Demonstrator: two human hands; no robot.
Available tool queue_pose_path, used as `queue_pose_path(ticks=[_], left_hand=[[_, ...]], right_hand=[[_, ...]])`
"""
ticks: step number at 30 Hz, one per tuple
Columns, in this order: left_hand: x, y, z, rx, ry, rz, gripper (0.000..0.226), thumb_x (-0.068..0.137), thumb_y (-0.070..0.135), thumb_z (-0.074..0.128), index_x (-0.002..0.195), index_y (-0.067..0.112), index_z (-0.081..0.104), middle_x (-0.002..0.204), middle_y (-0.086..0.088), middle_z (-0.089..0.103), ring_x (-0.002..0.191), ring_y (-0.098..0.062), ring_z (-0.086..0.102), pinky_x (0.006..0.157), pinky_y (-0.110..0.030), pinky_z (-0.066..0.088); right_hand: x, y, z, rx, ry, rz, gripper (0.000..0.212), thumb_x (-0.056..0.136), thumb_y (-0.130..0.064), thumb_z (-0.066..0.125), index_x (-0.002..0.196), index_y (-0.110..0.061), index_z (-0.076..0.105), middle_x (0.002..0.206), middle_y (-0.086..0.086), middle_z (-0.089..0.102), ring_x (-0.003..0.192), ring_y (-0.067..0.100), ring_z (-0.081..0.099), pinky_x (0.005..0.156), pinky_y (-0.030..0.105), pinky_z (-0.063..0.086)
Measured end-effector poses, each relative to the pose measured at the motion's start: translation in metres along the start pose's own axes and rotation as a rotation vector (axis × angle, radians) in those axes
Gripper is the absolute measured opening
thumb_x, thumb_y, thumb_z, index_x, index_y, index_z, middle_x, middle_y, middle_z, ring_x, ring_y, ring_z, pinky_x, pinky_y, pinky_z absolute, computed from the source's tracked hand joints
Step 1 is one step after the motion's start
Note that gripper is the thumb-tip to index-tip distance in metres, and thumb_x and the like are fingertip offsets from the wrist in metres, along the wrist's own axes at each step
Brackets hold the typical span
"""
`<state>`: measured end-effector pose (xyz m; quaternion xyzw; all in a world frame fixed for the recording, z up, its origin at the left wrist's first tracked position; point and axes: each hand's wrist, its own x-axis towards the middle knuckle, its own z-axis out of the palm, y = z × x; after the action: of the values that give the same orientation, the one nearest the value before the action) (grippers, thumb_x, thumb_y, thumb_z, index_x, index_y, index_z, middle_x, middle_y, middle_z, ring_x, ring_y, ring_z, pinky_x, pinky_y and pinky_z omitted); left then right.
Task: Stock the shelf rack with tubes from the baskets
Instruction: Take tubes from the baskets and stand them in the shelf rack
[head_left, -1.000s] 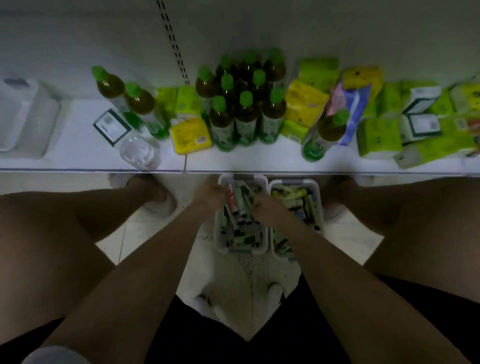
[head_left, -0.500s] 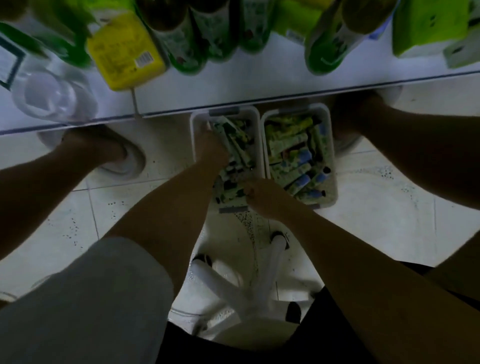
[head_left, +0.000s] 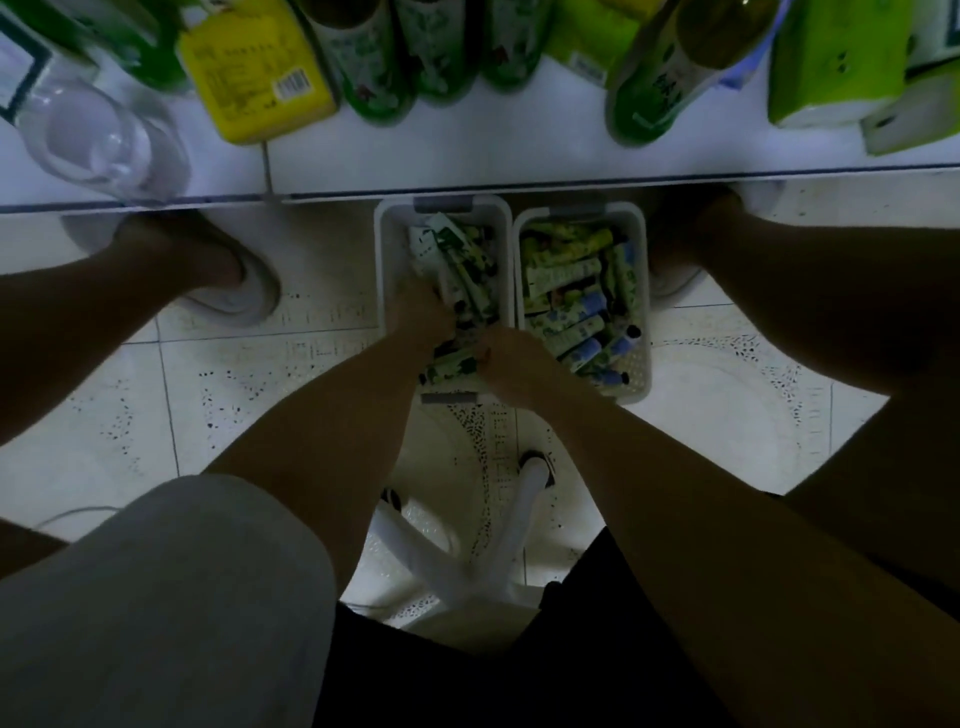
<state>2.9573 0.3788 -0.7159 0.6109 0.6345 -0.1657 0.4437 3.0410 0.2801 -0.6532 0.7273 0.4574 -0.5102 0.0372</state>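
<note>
1. Left hand (head_left: 418, 317) sunk among green-and-white plastic tubes (head_left: 457, 265) in left white plastic basket (head_left: 387, 244), curled; grip on any tube impossible to tell.
2. Right hand (head_left: 511, 358) at same basket's near end, fingers hidden, grip unclear.
3. Right white basket (head_left: 641, 291) untouched.
4. Best gathered aligned, then lifted clear toward white shelf (head_left: 467, 156).

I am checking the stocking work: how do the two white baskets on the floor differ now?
The left basket has both hands in it, the left hand and the right hand; nothing reaches into the right basket. The left basket's tubes look mostly green and white; the right basket's tubes include several with blue ends. Both are white, sit side by side on the tiled floor below the shelf edge, and are full.
</note>
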Motion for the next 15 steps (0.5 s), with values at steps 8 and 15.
queue_pose_path(ticks=[8, 15], left_hand=[[-0.058, -0.025, -0.015, -0.416, 0.191, 0.081, 0.030, 0.083, 0.017, 0.072, 0.107, 0.008, 0.055, 0.097, -0.001, 0.062, 0.087, -0.018, 0.059, 0.068, -0.026, 0.050], [-0.072, -0.036, -0.034, -0.556, 0.254, 0.039, 0.026, 0.091, 0.031, 0.064, 0.108, 0.013, 0.058, 0.098, -0.003, 0.066, 0.084, -0.015, 0.065, 0.079, -0.037, 0.058]], right_hand=[[0.025, 0.004, 0.027, -0.265, -0.058, -0.107, 0.036, 0.099, -0.009, 0.047, 0.134, -0.003, 0.047, 0.133, 0.017, 0.052, 0.118, 0.030, 0.054, 0.098, 0.035, 0.045], [0.031, 0.005, 0.044, -0.429, -0.039, -0.148, 0.035, 0.101, -0.018, 0.040, 0.129, 0.000, 0.053, 0.131, 0.020, 0.055, 0.121, 0.036, 0.051, 0.098, 0.040, 0.041]])
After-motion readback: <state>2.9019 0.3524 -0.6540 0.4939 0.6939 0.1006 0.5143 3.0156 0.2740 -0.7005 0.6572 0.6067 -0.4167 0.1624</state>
